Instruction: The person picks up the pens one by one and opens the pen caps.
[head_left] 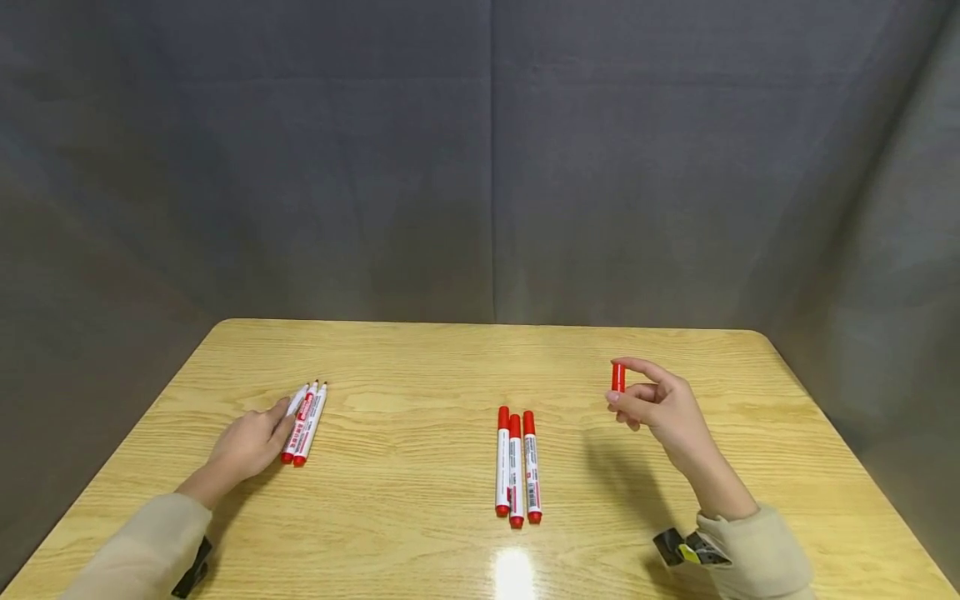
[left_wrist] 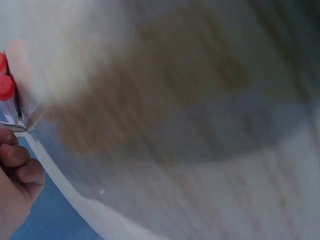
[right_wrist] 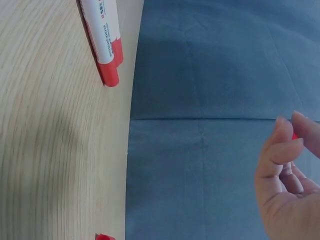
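Note:
On the left of the table lie several whiteboard markers without caps, red-ended, their dark tips pointing away. My left hand (head_left: 251,442) rests at the leftmost uncapped marker (head_left: 297,400), its thumb and fingers around the barrel; they partly hide it. Two more uncapped markers (head_left: 311,425) lie close beside it. In the left wrist view, curled fingers (left_wrist: 17,162) are below two red marker ends (left_wrist: 6,87). Above the table at the right, my right hand (head_left: 663,408) pinches a red marker cap (head_left: 618,377) upright between thumb and index finger. In the right wrist view, the fingers mostly hide that cap.
Three capped red markers (head_left: 515,467) lie side by side near the middle of the wooden table (head_left: 405,375), caps pointing away. A small red object (right_wrist: 105,237) shows at the right wrist view's bottom edge, its kind unclear. Grey cloth (head_left: 480,167) hangs behind the table.

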